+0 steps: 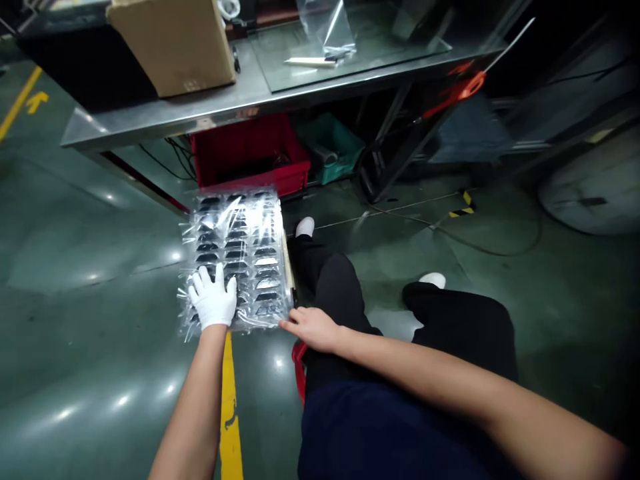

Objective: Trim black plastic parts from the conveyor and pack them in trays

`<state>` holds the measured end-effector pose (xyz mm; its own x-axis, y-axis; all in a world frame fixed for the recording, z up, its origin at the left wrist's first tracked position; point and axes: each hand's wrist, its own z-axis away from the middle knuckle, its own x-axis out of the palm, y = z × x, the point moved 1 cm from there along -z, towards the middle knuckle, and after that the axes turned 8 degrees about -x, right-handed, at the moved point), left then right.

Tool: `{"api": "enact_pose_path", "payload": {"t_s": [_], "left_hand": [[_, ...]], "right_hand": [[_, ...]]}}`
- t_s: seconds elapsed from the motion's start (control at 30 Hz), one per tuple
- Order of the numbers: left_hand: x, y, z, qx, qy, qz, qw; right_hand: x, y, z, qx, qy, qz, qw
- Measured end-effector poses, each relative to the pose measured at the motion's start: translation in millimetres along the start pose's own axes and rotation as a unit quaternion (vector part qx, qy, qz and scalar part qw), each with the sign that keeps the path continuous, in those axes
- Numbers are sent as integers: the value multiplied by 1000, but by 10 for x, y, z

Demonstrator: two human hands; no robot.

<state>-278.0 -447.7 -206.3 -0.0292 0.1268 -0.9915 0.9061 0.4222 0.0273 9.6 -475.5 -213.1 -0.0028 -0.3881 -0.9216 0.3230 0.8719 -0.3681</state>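
In front of the red bin [296, 177], on the person's side, a plastic pack [244, 257] is held out under both hands; whether the bin is touched by its far edge cannot be told. Three columns of dark pieces [207, 257] are seen through its clear film, so filling and covering can be judged largely done. Loose, ragged ends of film stick out along the side left of the red bin and appear not to have been tidied. How much is left beyond that is not shown.

The gloved left hand [214, 297] is laid flat on the pack's half farther from the red bin, its fingers spread and nothing gripped. The bare right hand [315, 330] is set at the pack's corner farthest from the red bin, its fingers half curled; whether the edge is pinched cannot be told. A cardboard box [175, 47] is carried on the worktop [107, 120], above the red bin.
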Motion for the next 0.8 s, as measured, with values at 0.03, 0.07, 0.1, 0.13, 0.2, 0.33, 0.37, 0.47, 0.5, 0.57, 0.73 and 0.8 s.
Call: {"api": "enact_pose_path", "payload": {"t_s": [0.03,0.07,0.1,0.13,0.2,0.33,0.37,0.47,0.5,0.57,0.73,0.8], "left_hand": [[-17,13,-1,13,3,0,1000],[-32,28,-5,30,4,1,1000],[-43,42,-11,50,4,3,999],[-49,56,-20,72,1,5,997],[-46,76,-40,117,-12,9,993],[-20,99,-72,176,-38,15,984],[-24,118,-78,178,-40,16,983],[-69,286,-96,161,-34,19,986],[-87,390,-104,153,-29,20,988],[-105,666,-119,148,-26,21,988],[4,1371,-136,186,-56,13,981],[49,1509,-123,195,-70,5,978]], "right_hand": [[14,-1,8,-9,0,1,1000],[27,-2,17,-17,0,1,1000],[37,-2,26,-25,-1,0,1000],[45,-3,35,-31,-2,-2,1000],[61,-8,50,-36,-6,-6,999],[105,-35,59,-21,-14,-14,1000],[121,-45,57,-17,-17,-17,1000],[171,-72,49,-9,-26,-26,999],[187,-78,48,-7,-27,-29,999],[217,-83,46,-5,-28,-35,999],[258,-68,27,-1,-35,-56,998],[236,-71,7,7,-38,-68,997]]}}
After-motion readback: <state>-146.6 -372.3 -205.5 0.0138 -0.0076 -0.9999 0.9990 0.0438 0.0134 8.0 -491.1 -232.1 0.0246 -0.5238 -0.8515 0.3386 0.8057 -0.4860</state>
